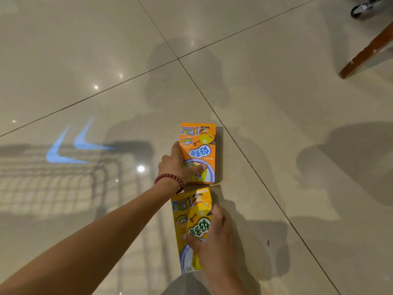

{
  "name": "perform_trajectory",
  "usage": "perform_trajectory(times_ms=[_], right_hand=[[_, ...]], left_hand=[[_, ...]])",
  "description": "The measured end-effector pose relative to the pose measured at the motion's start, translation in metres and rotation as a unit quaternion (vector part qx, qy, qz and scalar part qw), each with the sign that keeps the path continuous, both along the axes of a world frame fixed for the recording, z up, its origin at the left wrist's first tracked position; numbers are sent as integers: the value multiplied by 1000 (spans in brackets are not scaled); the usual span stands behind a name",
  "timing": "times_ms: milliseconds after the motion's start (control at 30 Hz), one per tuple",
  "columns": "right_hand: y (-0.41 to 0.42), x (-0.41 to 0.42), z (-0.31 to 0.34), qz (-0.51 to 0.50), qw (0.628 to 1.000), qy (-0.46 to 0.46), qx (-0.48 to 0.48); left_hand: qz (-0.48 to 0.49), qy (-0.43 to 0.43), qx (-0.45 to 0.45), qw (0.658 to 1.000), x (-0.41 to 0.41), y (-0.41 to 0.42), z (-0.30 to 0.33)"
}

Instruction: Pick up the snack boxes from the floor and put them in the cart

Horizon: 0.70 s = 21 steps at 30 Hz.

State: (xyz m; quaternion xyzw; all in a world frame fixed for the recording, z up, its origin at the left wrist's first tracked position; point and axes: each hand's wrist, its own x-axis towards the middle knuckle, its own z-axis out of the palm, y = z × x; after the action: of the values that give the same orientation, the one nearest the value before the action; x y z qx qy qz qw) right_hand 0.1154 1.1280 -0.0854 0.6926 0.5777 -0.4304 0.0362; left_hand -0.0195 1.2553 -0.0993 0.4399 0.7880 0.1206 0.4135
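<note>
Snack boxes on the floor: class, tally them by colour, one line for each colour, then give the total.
Orange snack box, gripped by the left hand: 1
Yellow snack box, gripped by the right hand: 1
Total: 2

1. I see an orange box (200, 150) printed with a yellow cartoon figure and white lettering.
2. The nearer box (190, 228) is yellow, same print.
3. Bracelet (170, 179): dark red beads.
4. Floor (85, 60): glossy beige tiles, blue arrow marks (72, 145).
</note>
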Motion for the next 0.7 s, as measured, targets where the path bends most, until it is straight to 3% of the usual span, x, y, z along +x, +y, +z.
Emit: perform_trajectory(times_ms=[167,267,433,567,700], right_hand=[[3,10,7,11,995,92,36],[5,33,9,-55,984,157,62],[18,70,14,-136,972,150,122],[42,76,15,-241,938,175,175],[67,69,5,-266,935,168,165]], left_hand=[[-14,-12,-26,999,3,-2,9],[-19,-9,-24,999,1,-3,4],[-8,-21,-12,1000,0,-4,0],[-10,-27,-3,1000,-1,-5,-2],[-24,-23,-3,999,1,-9,-3]])
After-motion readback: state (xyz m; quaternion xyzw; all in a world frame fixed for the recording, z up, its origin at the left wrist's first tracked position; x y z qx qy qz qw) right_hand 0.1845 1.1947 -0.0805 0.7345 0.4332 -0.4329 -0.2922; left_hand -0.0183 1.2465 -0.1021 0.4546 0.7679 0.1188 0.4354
